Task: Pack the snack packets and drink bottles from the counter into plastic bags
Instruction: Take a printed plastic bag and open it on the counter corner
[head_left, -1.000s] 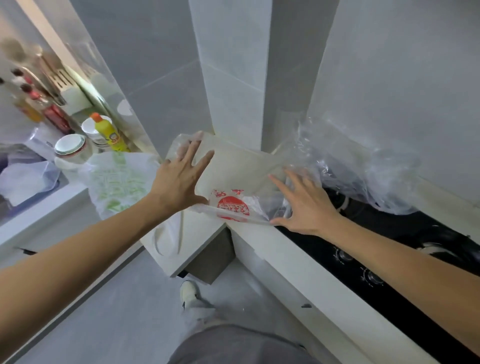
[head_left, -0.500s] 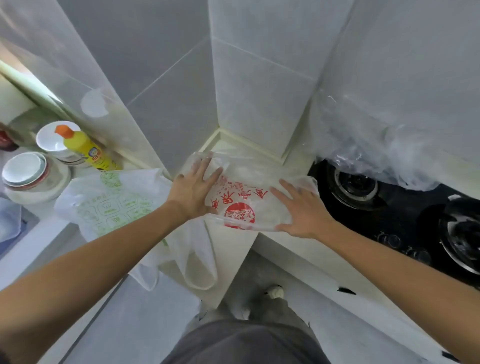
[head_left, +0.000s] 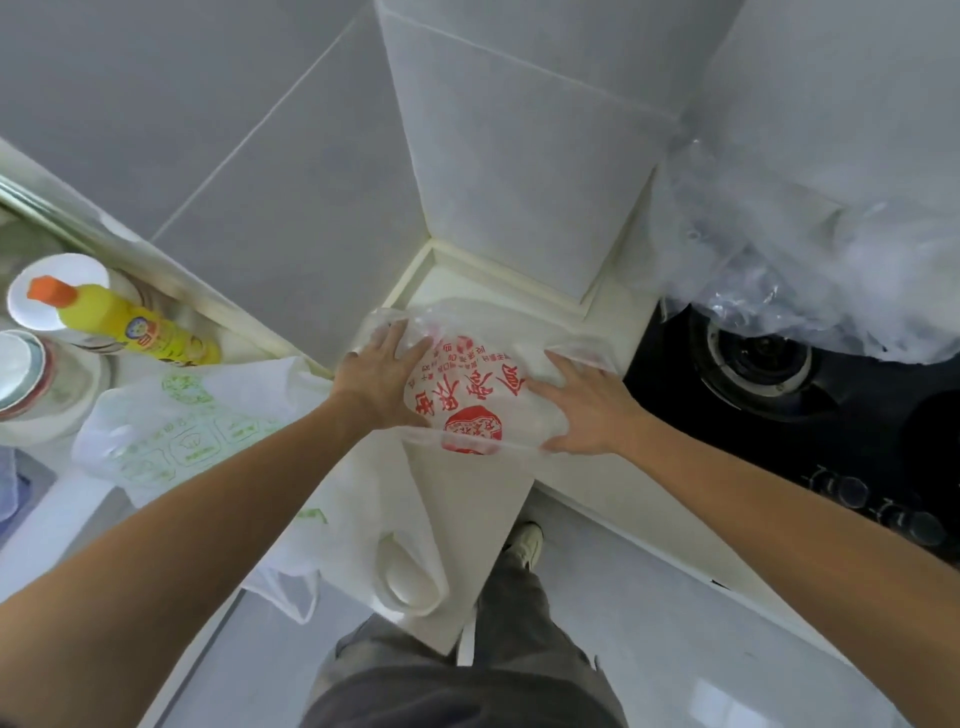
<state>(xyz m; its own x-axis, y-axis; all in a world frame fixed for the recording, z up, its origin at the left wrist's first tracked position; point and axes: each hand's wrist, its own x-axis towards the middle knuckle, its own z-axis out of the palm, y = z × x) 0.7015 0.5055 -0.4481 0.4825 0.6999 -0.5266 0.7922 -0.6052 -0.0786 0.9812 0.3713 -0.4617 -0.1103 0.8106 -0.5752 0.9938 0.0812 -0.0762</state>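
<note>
Hands flatten red-printed bag; characters unreadable.

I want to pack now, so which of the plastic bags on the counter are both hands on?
The red-printed bag, under both hands at the counter corner; the green-printed bag lies untouched left of it.

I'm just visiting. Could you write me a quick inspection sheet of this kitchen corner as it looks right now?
Surface: pale counter forming a corner, its near part bare.
Job's things: red-print bag lying flat; green-print bag hanging over the counter's edge. No snack packets or drink bottles seen.
Clutter: yellow bottle, bowls, clear plastic over the stove's back.
Hands: left hand and right hand, fingers straight, press the red-print bag's two sides.
Cables: nothing seen.
Surroundings: grey tiled walls, black stove, grey floor.
</note>
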